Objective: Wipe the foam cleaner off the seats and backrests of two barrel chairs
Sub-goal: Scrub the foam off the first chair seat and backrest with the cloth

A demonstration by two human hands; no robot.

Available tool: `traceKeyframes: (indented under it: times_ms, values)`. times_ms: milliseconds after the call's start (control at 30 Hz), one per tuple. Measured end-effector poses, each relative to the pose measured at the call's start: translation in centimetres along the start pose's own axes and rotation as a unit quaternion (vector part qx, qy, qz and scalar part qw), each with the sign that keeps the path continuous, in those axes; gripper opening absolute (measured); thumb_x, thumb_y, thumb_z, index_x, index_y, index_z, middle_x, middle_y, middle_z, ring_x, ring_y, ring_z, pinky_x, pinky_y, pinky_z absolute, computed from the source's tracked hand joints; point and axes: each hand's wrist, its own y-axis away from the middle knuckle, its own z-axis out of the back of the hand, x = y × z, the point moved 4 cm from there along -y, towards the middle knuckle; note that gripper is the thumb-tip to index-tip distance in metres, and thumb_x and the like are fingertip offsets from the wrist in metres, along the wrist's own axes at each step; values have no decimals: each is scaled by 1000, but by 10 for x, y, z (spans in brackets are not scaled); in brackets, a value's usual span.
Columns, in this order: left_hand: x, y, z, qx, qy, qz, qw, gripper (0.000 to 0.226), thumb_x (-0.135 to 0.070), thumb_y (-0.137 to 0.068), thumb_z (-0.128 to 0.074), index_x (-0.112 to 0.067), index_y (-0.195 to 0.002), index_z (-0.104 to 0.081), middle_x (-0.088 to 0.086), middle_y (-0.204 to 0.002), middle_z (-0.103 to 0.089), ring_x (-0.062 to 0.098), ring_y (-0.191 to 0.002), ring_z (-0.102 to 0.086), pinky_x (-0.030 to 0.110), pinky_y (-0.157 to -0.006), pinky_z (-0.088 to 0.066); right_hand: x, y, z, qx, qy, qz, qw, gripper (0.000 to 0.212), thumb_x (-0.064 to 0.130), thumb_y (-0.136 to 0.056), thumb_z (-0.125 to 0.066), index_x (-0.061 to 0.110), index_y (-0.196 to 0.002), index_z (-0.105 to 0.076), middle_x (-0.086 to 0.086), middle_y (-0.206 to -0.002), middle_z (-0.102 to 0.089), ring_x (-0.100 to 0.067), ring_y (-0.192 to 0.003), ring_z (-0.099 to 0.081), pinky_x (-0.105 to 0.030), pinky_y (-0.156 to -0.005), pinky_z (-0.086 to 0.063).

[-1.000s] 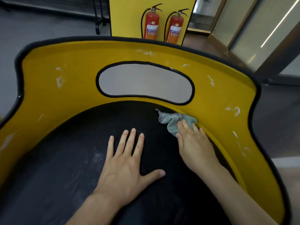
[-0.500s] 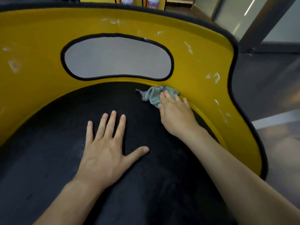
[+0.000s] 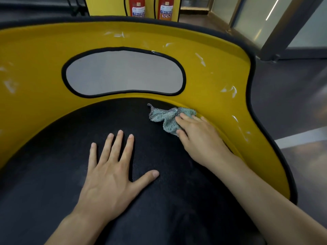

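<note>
The barrel chair's yellow backrest (image 3: 221, 71) curves round in front of me, and its black seat (image 3: 62, 156) fills everything below. I place the rest by the oval cut-out (image 3: 123, 73) in the middle of the backrest.

Straight below the cut-out, well down the seat, my left hand (image 3: 109, 175) lies flat with fingers spread wide, holding nothing. I judge it is there to prop my weight while I lean in. Below and to the right of the cut-out, my right hand (image 3: 200, 138) presses fairly straight fingers down on the blue-green cloth (image 3: 168, 119). The cloth sits bunched at the seam where seat meets backrest, its loose patterned corner trailing toward the cut-out's right end. Foam would gather in that seam, so I take the seat's back edge to be the step in hand.

Above the cut-out, beyond the backrest, two red fire extinguishers (image 3: 137, 7) stand against a yellow panel (image 3: 106, 6). White foam smears (image 3: 230, 90) streak the backrest right of the cut-out, with more above and to its left, so the backrest is not yet wiped. Nothing blocks the cloth's path but the seam's tight curve and my own left hand. No second chair is in view.
</note>
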Motion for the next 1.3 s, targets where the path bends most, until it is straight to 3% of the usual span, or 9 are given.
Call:
traceKeyframes:
  times_ms: [133, 233, 433, 533, 600, 667, 800, 1033, 1300]
  values:
    - [0, 0, -2, -13, 10, 0, 1000, 109, -100, -72, 0, -36, -159, 10, -8, -167, 19, 9, -151, 28, 45, -124, 17, -7, 8, 16, -79, -61, -9, 995, 42, 13, -101, -50, 28, -139, -60, 7, -133, -65, -11, -112, -62, -22, -87, -43]
    - [0, 0, -3, -14, 16, -1, 1000, 108, -100, -75, -5, -35, -161, 5, -8, -168, 14, 9, -153, 24, 45, -124, 16, -12, 14, 38, -136, -110, -46, 984, 38, 13, -100, -52, 32, -129, -67, 8, -104, -73, 2, -66, -53, -9, -60, -37]
    - [1, 1, -3, -20, 14, -1, 1000, 108, -99, -76, -7, -34, -161, 3, -8, -169, 12, 9, -153, 23, 46, -125, 14, -13, 39, 108, -327, -177, 17, 928, 40, 6, -95, -52, 27, -125, -69, 13, -122, -68, 5, -102, -55, -4, -83, -35]
    - [1, 1, -3, -22, 14, -1, 1000, 107, -99, -78, -10, -33, -161, 0, -7, -169, 9, 9, -154, 20, 47, -125, 11, -9, 35, 77, -184, -129, 23, 974, 47, 16, -98, -54, 30, -143, -54, 10, -144, -54, 11, -117, -42, 3, -99, -23]
    - [1, 1, -3, -19, 12, 1, 1000, 107, -99, -77, -10, -33, -161, 0, -7, -169, 9, 8, -154, 20, 47, -126, 10, -11, 30, 30, -5, -37, 12, 999, 61, 36, -104, -45, 34, -159, -19, 8, -168, -10, -6, -149, -15, -27, -123, -15]
    - [1, 2, -3, -18, 9, 2, 1000, 108, -99, -76, -7, -34, -161, 4, -8, -169, 12, 8, -153, 22, 47, -125, 12, -17, 25, 0, 97, 19, 5, 995, 64, 52, -106, -26, 34, -160, 3, 9, -167, 16, -16, -154, 12, -48, -126, -4]
    - [1, 1, -2, -17, 8, 1, 1000, 108, -100, -75, -5, -34, -160, 6, -8, -168, 14, 8, -153, 23, 47, -125, 12, -18, 4, -9, 114, -6, -15, 993, 59, 51, -107, -10, 32, -160, 7, 8, -167, 15, -18, -154, 13, -48, -125, 3]
    - [2, 1, -4, -15, 9, -6, 1000, 108, -99, -77, -5, -32, -161, 3, -5, -169, 12, 11, -154, 21, 48, -125, 12, -12, 10, -8, 92, 18, -5, 996, 58, 43, -109, -18, 24, -161, -2, 2, -169, -1, -22, -155, -4, -42, -126, -8]
    - [1, 1, -3, 2, 9, -7, 1000, 108, -97, -79, -5, -28, -162, 2, 0, -169, 10, 17, -155, 20, 53, -125, 8, -13, 50, 4, 149, 71, -10, 986, 58, 44, -108, -13, 29, -159, 9, 7, -168, 11, -20, -155, 9, -40, -125, 2]
